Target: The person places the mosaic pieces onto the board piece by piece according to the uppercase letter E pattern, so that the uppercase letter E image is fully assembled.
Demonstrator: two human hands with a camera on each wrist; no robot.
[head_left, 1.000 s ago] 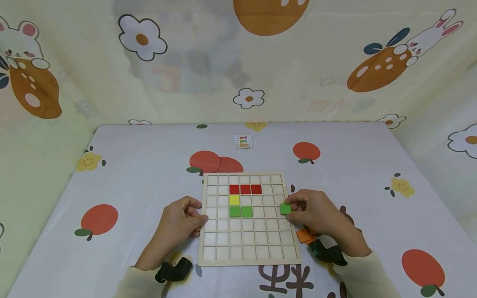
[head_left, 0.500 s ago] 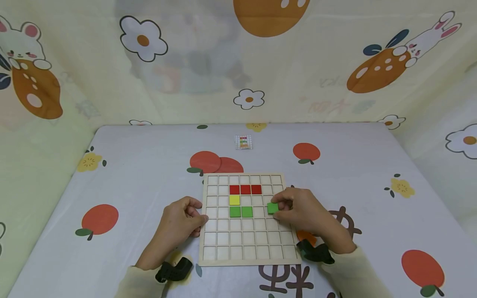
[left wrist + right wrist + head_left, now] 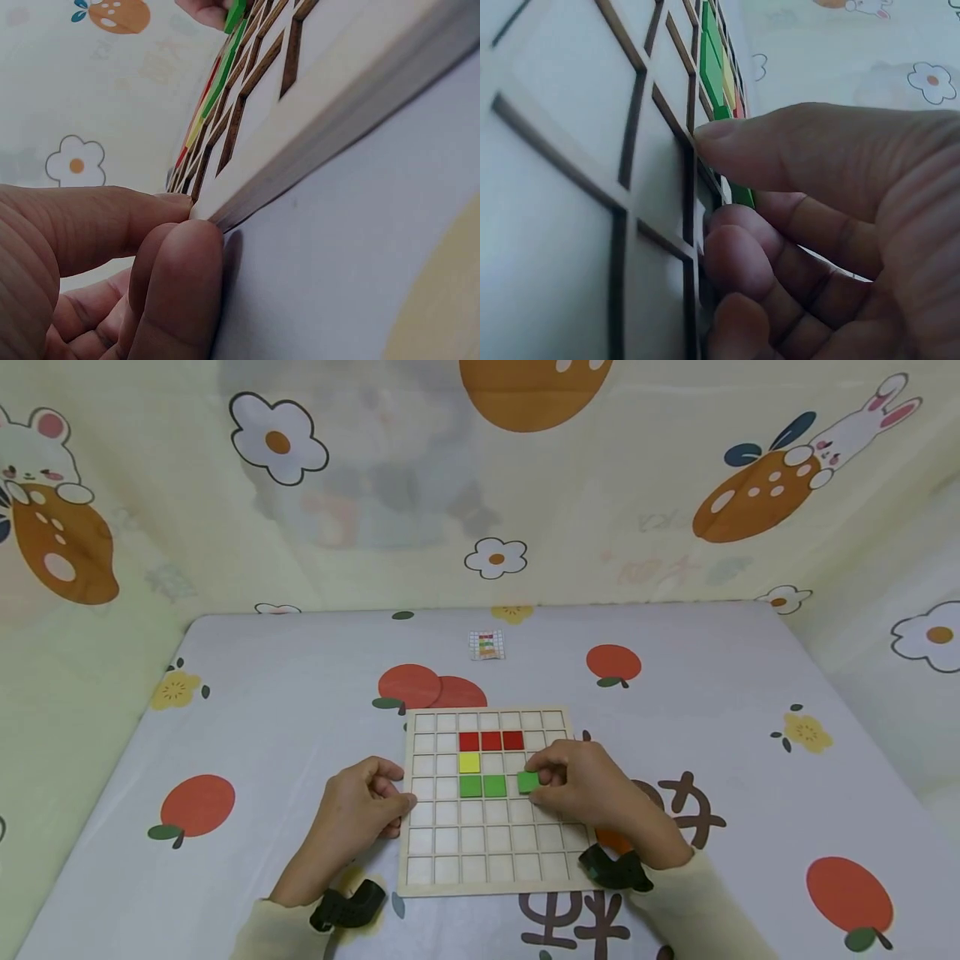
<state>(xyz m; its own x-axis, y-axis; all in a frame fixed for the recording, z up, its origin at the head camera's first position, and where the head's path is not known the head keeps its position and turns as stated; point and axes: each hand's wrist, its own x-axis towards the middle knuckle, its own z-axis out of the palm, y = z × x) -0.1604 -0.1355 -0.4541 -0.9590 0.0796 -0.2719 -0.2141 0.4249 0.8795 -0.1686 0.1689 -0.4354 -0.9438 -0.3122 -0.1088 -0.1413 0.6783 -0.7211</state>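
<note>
A wooden grid board [image 3: 487, 888] lies on the table. Its cells hold a row of red tiles [image 3: 491, 741], one yellow tile [image 3: 469, 762] and two green tiles [image 3: 482, 786]. Over the grid, right of those two, my right hand [image 3: 585, 781] pinches another green tile [image 3: 527, 782] between thumb and fingers. The right wrist view shows the thumb [image 3: 750, 150] and fingertips low over the cells. At the board's left edge my left hand [image 3: 363, 797] grips the rim, thumb and finger meeting at the frame [image 3: 300, 142] in the left wrist view.
A small card [image 3: 487, 645] with a coloured grid pattern lies behind the board. Orange tiles [image 3: 613, 842] show partly under my right forearm. The tablecloth [image 3: 300, 693] is printed with fruit and flowers, and a patterned curtain [image 3: 390, 527] hangs behind.
My right hand has moved left over the board, carrying the green tile from the right rim toward the two green tiles. The left hand stays at the left edge.
</note>
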